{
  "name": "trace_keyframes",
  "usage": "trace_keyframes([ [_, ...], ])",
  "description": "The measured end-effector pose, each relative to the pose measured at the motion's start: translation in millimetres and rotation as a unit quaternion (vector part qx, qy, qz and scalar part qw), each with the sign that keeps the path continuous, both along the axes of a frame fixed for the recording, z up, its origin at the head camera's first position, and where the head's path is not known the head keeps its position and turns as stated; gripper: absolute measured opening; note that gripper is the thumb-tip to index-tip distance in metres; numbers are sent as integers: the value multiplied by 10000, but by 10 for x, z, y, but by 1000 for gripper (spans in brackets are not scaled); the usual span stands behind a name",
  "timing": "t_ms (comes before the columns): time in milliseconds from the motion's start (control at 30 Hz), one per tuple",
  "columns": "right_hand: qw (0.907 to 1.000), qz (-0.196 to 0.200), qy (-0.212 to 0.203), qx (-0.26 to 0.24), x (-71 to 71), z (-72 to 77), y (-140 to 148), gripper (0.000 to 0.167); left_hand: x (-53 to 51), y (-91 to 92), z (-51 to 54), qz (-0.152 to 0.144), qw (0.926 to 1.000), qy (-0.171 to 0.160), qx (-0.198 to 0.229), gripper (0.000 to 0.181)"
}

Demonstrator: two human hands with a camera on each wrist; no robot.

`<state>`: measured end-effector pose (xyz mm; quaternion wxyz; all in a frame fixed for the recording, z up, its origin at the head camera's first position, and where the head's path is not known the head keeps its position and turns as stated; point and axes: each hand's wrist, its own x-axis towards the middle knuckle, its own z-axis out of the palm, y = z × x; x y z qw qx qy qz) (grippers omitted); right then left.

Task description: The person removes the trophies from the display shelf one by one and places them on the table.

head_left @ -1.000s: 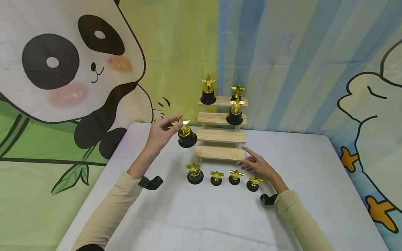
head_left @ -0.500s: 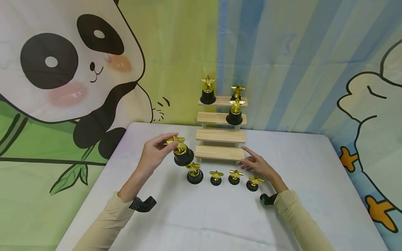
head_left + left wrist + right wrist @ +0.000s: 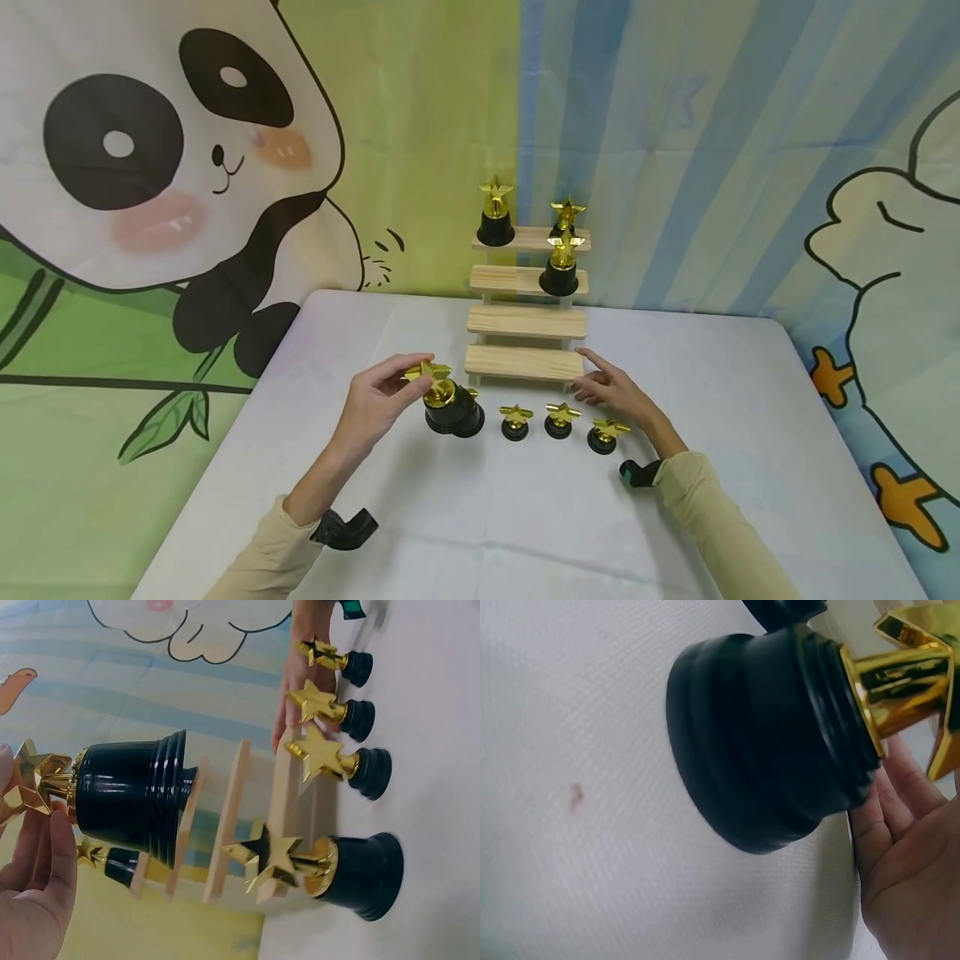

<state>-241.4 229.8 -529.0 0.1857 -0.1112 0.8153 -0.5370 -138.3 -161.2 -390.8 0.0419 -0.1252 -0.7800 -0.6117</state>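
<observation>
1. Pinching a large trophy (image 3: 441,405) by its gold star, the left hand (image 3: 378,398) has thumb and fingers closed to the star's width; trophy in the air above the table (image 3: 690,379). In this head view its black base hides much of a second large trophy (image 3: 473,422).
2. Head view, other side: right hand (image 3: 613,392) grasps nothing, index finger extended, the rest loosely bent, at the right end of the rack (image 3: 527,321); contact cannot be told. Small trophies (image 3: 558,423), three, stand in a row nearby. Rack trophies (image 3: 561,271), three: top-right one partly covered by the one a shelf lower. Faint mark (image 3: 686,102) on the blue backdrop (image 3: 615,83), too pale to make out.
3. Left wrist view, scene sideways: thumb cut off at left edge. Pinched trophy hangs apart from the second, blocking part of the rack.
4. Right wrist view: one small trophy up close, star cropped at right, screening some right-hand fingers. Another black base (image 3: 784,610) cropped above. Reddish-brown spot (image 3: 576,796) on the table, blurred; print or stain, cannot tell.
</observation>
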Motion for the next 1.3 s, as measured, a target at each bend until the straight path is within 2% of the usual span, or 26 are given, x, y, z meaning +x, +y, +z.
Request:
trace_keyframes([
  [200, 10000, 52, -45, -30, 18, 33, -19, 70, 103, 17, -171, -100, 9999, -53, 81, 32],
  [467, 9999, 71, -51, -127, 6, 40, -11, 71, 151, 65, -395, -250, 9995, -123, 158, 32],
  [700, 9999, 66, -80, -35, 19, 82, -13, 69, 191, 60, -590, -387, 9978, -459, 293, 32],
  [933, 10000, 35, -50, 9, -2, 23, 7, 70, 215, 36, -780, -455, 9967, -669, 22, 32],
  [1300, 10000, 35, -28, 25, 4, 22, 2, 69, 234, 6, -984, -482, 9935, -1022, -112, 41],
])
